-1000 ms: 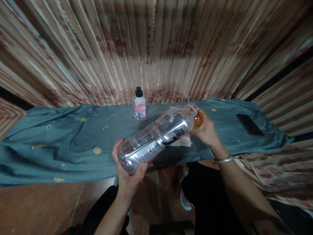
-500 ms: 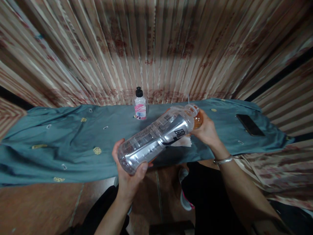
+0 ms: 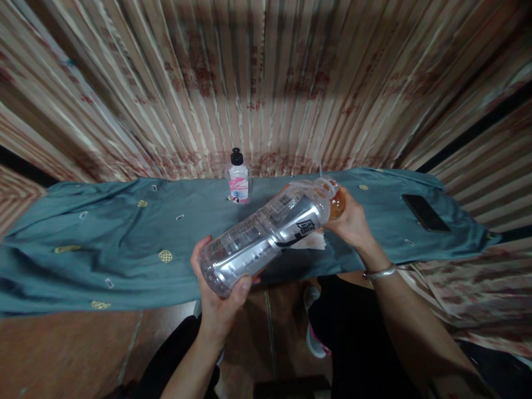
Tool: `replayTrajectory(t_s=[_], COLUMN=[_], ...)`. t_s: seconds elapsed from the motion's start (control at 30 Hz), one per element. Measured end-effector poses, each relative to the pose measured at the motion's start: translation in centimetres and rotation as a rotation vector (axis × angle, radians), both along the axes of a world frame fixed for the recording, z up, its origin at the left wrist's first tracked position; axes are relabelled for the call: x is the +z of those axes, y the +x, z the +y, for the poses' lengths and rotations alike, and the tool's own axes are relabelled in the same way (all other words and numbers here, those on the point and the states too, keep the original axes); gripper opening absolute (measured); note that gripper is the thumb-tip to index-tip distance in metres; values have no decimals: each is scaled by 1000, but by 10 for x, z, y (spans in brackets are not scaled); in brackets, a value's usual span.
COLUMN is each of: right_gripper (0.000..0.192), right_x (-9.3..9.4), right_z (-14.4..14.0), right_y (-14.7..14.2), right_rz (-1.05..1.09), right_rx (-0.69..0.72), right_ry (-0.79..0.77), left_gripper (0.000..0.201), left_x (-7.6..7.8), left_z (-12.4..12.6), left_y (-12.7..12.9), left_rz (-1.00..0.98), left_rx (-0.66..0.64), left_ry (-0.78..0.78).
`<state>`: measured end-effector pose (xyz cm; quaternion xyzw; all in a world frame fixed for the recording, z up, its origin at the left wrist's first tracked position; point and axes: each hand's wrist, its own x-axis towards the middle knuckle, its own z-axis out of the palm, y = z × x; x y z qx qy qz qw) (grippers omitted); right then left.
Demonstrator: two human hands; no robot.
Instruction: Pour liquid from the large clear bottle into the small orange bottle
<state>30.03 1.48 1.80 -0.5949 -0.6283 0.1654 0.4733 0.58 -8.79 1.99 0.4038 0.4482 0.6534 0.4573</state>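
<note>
A large clear plastic bottle (image 3: 266,238) with a silver label is tilted, its neck up to the right. My left hand (image 3: 222,296) is closed around its base end. Near the bottle's mouth, my right hand (image 3: 351,219) is wrapped round an amber see-through container (image 3: 337,202), mostly hidden by the bottle and my fingers. A thin pale stick (image 3: 320,169) rises behind the neck; what it belongs to is unclear. White tissue (image 3: 312,241) lies on the cloth below the bottle. Behind stands a small clear bottle (image 3: 238,185) with a black cap and pink label, upright and untouched.
A green patterned cloth (image 3: 124,238) covers the long narrow table. A black phone (image 3: 424,213) lies at its right end. Pleated striped curtains (image 3: 257,83) hang right behind the table. My legs and shoes are below the near edge, over a tiled floor.
</note>
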Motion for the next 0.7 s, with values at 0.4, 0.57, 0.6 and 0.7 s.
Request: replayTrajectory(t_s=[0.4, 0.57, 0.6, 0.7], right_gripper=[89, 88, 88, 89], right_x=[-3, -2, -2, -1], right_z=[1, 1, 1, 1], right_y=[1, 0, 0, 0], right_rz=[16, 4, 3, 5], right_rx=[27, 21, 17, 17], right_ry=[-10, 1, 2, -3], left_gripper=[83, 83, 83, 82], left_x=[6, -4, -5, -2], left_z=[-4, 0, 0, -1], left_y=[6, -3, -4, -2], left_rz=[23, 57, 63, 56], left_rx=[31, -17, -32, -20], left_ry=[1, 33, 45, 50])
